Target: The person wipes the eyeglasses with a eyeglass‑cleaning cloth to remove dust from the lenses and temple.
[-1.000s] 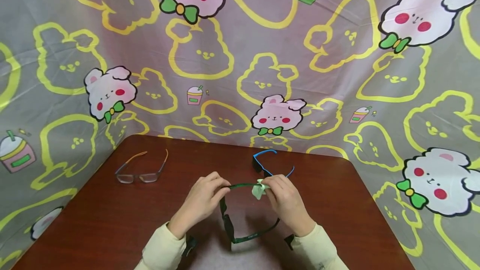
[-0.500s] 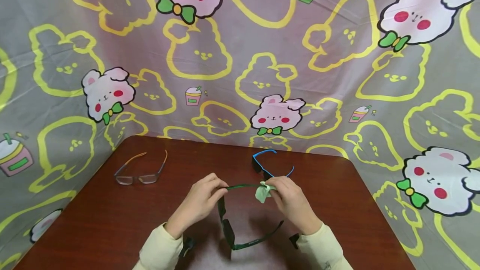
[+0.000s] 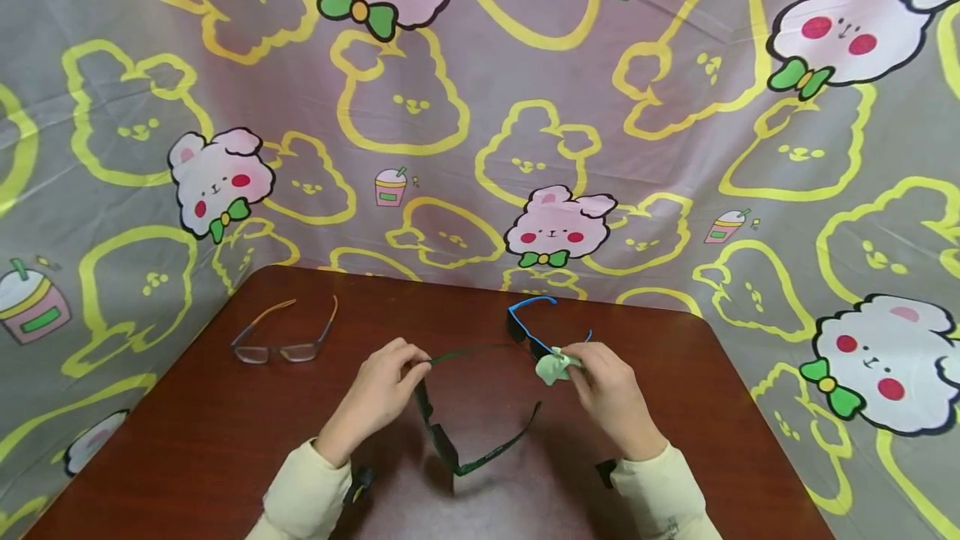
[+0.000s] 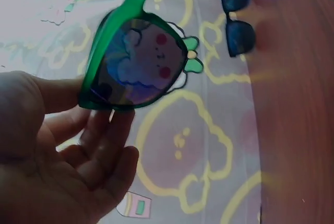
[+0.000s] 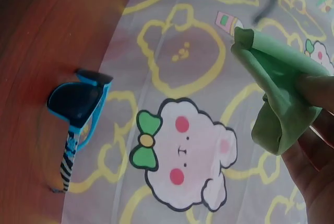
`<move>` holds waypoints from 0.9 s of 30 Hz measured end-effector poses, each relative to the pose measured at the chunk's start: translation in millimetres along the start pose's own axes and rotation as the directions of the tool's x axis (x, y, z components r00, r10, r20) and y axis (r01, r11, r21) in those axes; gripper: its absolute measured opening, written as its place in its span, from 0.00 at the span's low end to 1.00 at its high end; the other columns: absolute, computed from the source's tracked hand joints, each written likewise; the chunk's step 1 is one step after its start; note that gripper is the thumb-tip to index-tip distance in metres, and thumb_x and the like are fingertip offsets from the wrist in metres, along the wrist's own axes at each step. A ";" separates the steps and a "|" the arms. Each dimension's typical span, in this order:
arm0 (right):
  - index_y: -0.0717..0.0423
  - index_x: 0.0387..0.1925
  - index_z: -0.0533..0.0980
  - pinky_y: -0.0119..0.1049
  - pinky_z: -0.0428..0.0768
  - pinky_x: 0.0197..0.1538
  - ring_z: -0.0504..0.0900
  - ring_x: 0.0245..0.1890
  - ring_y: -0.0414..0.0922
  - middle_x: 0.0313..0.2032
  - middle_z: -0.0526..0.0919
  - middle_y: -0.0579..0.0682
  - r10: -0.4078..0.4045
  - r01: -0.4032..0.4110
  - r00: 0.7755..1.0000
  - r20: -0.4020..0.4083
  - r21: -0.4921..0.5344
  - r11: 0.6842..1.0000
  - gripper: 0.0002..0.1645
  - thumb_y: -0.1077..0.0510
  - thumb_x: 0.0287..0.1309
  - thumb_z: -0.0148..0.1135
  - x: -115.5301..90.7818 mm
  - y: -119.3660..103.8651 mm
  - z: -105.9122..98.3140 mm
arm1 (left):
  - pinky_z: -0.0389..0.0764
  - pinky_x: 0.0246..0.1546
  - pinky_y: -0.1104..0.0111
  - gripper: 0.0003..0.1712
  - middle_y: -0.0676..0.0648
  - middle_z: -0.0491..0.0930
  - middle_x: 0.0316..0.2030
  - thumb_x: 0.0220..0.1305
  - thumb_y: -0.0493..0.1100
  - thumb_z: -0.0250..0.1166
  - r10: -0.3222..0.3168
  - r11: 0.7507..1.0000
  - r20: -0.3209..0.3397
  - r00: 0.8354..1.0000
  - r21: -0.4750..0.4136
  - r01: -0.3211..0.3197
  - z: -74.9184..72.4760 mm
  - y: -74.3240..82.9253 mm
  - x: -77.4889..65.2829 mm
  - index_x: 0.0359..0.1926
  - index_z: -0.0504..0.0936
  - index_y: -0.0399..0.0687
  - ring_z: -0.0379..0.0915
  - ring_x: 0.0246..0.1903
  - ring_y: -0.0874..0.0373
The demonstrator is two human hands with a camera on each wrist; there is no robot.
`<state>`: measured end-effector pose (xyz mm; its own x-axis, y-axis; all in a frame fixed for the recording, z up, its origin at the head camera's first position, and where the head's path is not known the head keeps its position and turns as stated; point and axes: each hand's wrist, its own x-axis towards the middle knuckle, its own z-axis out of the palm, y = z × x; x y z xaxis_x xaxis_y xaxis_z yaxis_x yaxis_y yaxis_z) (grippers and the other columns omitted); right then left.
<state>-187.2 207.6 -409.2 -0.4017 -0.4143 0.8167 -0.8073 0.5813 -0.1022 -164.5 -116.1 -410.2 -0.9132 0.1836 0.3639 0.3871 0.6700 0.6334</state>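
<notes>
My left hand (image 3: 382, 382) pinches dark green sunglasses (image 3: 444, 445) at one corner, where a temple meets the frame. Both temples are unfolded and point to the right. In the left wrist view the green frame (image 4: 93, 62) shows a dark lens, with my thumb and fingers at its corner. My right hand (image 3: 611, 386) pinches a folded light green cloth (image 3: 553, 367), apart from the sunglasses. The right wrist view shows that cloth (image 5: 284, 85) bunched between thumb and fingers. Just behind the cloth stand blue-framed sunglasses (image 3: 519, 327), partly covered by it in the head view.
Eyeglasses (image 3: 276, 353) with clear lenses and orange-blue temples lie at the table's back left. The brown table (image 3: 202, 448) ends against a patterned cloth backdrop (image 3: 450, 107) at the back and sides. Dark wrist mounts (image 3: 360, 483) sit below the sleeves.
My right hand has moved right with the cloth, off the temple of the green sunglasses. My left hand has carried the sunglasses a little left and up.
</notes>
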 end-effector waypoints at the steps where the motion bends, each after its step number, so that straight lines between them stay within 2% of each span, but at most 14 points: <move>1: 0.61 0.39 0.78 0.35 0.76 0.40 0.79 0.36 0.45 0.36 0.80 0.49 0.006 -0.006 1.000 -0.004 -0.007 1.000 0.20 0.75 0.39 0.67 -0.9 1.3 -1.0 | 0.67 0.25 0.68 0.03 0.57 0.73 0.29 0.63 0.41 0.63 -0.016 1.000 0.001 1.000 0.009 0.016 -0.5 -2.8 0.5 0.36 0.83 0.49 0.63 0.23 0.64; 5: 0.62 0.39 0.78 0.35 0.76 0.39 0.79 0.35 0.45 0.35 0.81 0.49 0.026 -0.026 1.000 -0.003 -0.010 1.000 0.19 0.74 0.40 0.67 -5.8 4.7 -3.5 | 0.67 0.26 0.66 0.03 0.55 0.72 0.27 0.63 0.40 0.62 -0.063 0.997 -0.003 0.998 0.048 0.063 -2.9 -17.1 2.8 0.35 0.82 0.46 0.64 0.23 0.62; 11: 0.61 0.38 0.79 0.32 0.75 0.41 0.79 0.35 0.44 0.35 0.81 0.48 0.066 -0.066 0.998 0.021 -0.008 0.998 0.17 0.72 0.42 0.66 -15.3 8.9 -3.8 | 0.67 0.26 0.64 0.05 0.51 0.72 0.25 0.64 0.38 0.60 -0.150 0.983 -0.053 0.987 0.100 0.155 -10.3 -42.0 6.9 0.34 0.81 0.43 0.65 0.24 0.58; 18: 0.61 0.42 0.79 0.33 0.75 0.38 0.79 0.35 0.44 0.35 0.81 0.49 0.068 -0.068 0.996 0.052 0.006 0.998 0.20 0.72 0.42 0.66 -22.4 10.4 0.8 | 0.71 0.29 0.60 0.10 0.50 0.78 0.26 0.66 0.41 0.57 -0.302 0.945 -0.118 0.946 0.095 0.314 -15.3 -63.5 10.5 0.36 0.82 0.40 0.71 0.25 0.57; 23: 0.57 0.42 0.79 0.33 0.75 0.33 0.78 0.32 0.41 0.35 0.80 0.46 0.080 -0.081 0.992 0.102 0.008 0.997 0.20 0.71 0.43 0.66 -22.6 7.4 6.7 | 0.70 0.31 0.59 0.12 0.50 0.79 0.24 0.66 0.42 0.56 -0.368 0.920 -0.114 0.923 0.099 0.379 -18.2 -74.1 14.5 0.37 0.82 0.38 0.72 0.23 0.57; 27: 0.55 0.39 0.78 0.25 0.71 0.29 0.74 0.27 0.37 0.35 0.79 0.43 0.104 -0.109 0.986 0.128 0.038 0.993 0.17 0.70 0.44 0.65 -24.8 4.1 10.9 | 0.70 0.31 0.58 0.12 0.50 0.79 0.21 0.65 0.43 0.58 -0.388 0.910 -0.115 0.914 0.108 0.400 -19.4 -82.3 13.4 0.34 0.83 0.38 0.73 0.24 0.54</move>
<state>-185.3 212.6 -436.1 -0.5353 -0.4384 0.7219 -0.7744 0.5961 -0.2122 -206.2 -182.7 -444.1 -0.9706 -0.1751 0.1654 -0.0269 0.7609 0.6483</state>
